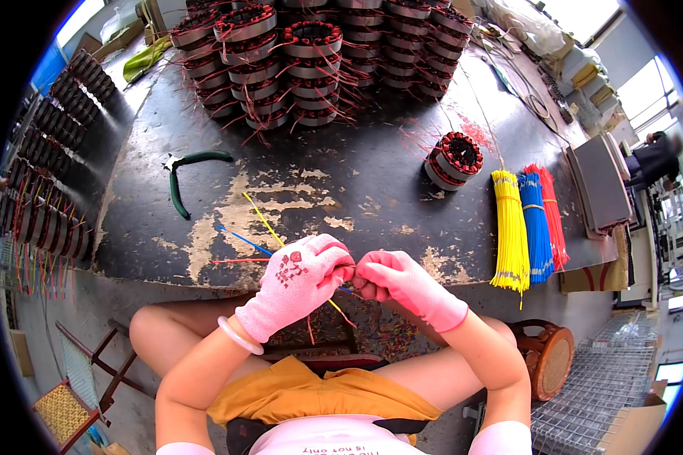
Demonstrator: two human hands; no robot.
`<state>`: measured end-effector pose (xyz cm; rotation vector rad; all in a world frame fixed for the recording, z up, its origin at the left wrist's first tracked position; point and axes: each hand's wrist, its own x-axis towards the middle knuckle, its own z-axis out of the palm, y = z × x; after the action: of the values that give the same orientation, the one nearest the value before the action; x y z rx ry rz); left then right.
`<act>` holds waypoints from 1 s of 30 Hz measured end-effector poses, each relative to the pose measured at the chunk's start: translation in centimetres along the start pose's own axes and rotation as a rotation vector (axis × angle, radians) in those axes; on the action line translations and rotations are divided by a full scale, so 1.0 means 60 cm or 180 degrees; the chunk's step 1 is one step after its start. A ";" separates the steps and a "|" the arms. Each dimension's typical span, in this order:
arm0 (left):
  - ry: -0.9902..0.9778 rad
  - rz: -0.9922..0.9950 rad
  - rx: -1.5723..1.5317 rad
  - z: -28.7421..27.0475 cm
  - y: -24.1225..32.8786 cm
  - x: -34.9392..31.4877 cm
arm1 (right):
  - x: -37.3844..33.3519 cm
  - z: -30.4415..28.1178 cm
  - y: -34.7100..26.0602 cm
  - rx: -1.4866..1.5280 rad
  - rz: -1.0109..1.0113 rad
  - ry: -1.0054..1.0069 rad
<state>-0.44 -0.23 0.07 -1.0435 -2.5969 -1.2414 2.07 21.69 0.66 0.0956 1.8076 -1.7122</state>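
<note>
My left hand (300,284), in a pink-and-white work glove, is closed around a few loose wires at the table's front edge. A yellow wire (262,218), a blue wire (243,240) and a red wire (239,261) stick out past it onto the tabletop. More wire ends hang below its fingers. My right hand (408,284), gloved alike, pinches close beside the left fingertips; what lies between its fingers is too small to make out. Beyond it, two stacked motor stators (454,161) with red windings stand on the table.
Green-handled cutters (176,176) lie on the worn black table (357,167) at the left. Yellow (510,231), blue (536,227) and red (554,216) wire bundles lie at the right. Tall stator stacks (315,68) stand at the back, with more stators (57,163) along the left.
</note>
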 end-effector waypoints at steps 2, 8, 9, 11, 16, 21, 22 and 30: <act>-0.0047 -0.0047 0.0024 0.000 0.000 0.002 | -0.007 -0.003 -0.005 -0.1834 -0.1253 0.0465; -0.0024 0.0024 0.0045 0.001 -0.003 0.001 | -0.006 0.006 -0.021 -0.2639 -0.1986 0.0959; -0.0032 0.0036 0.0038 0.000 -0.002 0.001 | -0.002 0.007 -0.018 -0.2112 -0.1574 0.0867; -0.0029 0.0091 0.0046 0.002 0.001 0.004 | 0.012 -0.003 -0.006 -0.0618 -0.0383 0.0438; -0.0099 0.0097 -0.0007 0.001 -0.008 0.000 | -0.008 0.003 -0.007 -0.2500 -0.1856 0.1409; -0.0038 0.0099 0.0015 0.003 0.000 0.003 | -0.001 0.003 0.016 -0.3774 -0.2963 0.1764; -0.0056 0.0093 -0.0023 0.002 -0.001 0.003 | 0.007 0.002 0.019 -0.3129 -0.2502 0.1308; -0.0121 0.0115 -0.0060 -0.002 -0.002 0.002 | -0.019 -0.007 -0.003 -0.2367 -0.1607 0.0679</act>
<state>-0.63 -0.32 0.11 -1.1231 -2.5870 -1.2525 2.76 22.49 1.34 -0.5489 2.6811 -1.2351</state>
